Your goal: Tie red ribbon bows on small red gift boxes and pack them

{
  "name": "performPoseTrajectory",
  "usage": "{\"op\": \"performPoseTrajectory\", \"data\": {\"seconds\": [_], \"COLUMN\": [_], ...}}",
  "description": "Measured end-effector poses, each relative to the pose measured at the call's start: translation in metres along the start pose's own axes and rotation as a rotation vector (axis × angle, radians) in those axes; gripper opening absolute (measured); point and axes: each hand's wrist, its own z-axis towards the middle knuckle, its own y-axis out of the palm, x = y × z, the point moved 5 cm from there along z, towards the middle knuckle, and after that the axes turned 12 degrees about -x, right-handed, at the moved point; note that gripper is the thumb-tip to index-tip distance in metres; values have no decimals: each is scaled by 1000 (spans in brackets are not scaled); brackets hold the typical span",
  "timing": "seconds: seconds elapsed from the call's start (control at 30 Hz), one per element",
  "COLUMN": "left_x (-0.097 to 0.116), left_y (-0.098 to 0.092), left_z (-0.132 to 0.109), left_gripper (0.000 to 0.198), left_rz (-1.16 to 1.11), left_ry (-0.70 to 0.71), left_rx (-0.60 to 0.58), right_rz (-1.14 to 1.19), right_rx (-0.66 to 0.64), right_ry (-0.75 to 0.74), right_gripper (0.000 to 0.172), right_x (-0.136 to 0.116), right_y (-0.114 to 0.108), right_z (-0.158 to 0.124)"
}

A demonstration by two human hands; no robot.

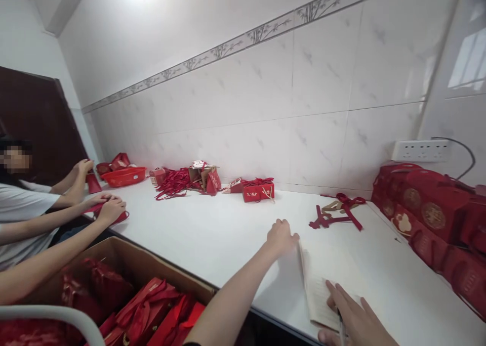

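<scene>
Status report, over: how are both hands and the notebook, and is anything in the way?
Left hand by far corner of notebook, contact unclear. Right hand on notebook, holding pen. Notebook flat on table. Red ribbons beyond it, not covering it.

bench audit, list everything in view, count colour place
table: 1, white, centre
notebook: 1, cream, front right
pen: 1, grey, right
bowed box: 1, red, back centre
other boxes: several, red, back left
ribbon pile: 1, red, back left
loose ribbons: several, red, back right
basin: 1, red, left
carton: 1, brown, front left
bags: several, red, in carton
stacked boxes: many, red, right
power strip: 1, white, right
door: 1, brown, left
wall: 1, white, back
co-worker arms: several, left
left hand: 1, by notebook
right hand: 1, holding pen
</scene>
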Motion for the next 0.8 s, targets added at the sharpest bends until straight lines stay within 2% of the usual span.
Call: {"op": "performPoseTrajectory", "data": {"seconds": [0.07, 0.1, 0.2, 0.27, 0.37, 0.47, 0.53, 0.63, 0.7, 0.8], "left_x": [-19, -29, -61, -78, -95, -108, -114, -120, -122, -122], "left_y": [-8, -14, -40, -62, -93, -118, -128, -135, -138, -143], "left_z": [20, 29, 51, 64, 81, 103, 121, 151, 170, 189], "left_gripper": [42, 43, 47, 50, 55, 61, 66, 77, 83, 85], "left_rz": [32, 50, 119, 183, 293, 395, 448, 498, 515, 515], "left_ry": [-51, -89, -228, -295, -342, -356, -343, -302, -277, -241], "left_rx": [25, 45, 129, 182, 242, 253, 223, 146, 105, 97], "right_rz": [121, 168, 223, 265, 259, 160, 96, -37, -163, -302], "right_rx": [-98, -91, 109, 236, 347, 400, 389, 279, 218, 187], "right_ry": [48, 71, 55, 86, 169, 85, -2, -21, 23, 150], "right_gripper": [29, 26, 33, 37, 28, 19, 22, 44, 55, 50], "right_x": [-4, -3, 11, 35, 74, 94, 97, 94, 91, 89], "right_y": [-21, -34, -76, -90, -90, -83, -78, -70, -66, -66], "right_z": [7, 11, 35, 54, 74, 78, 75, 72, 72, 71]}}
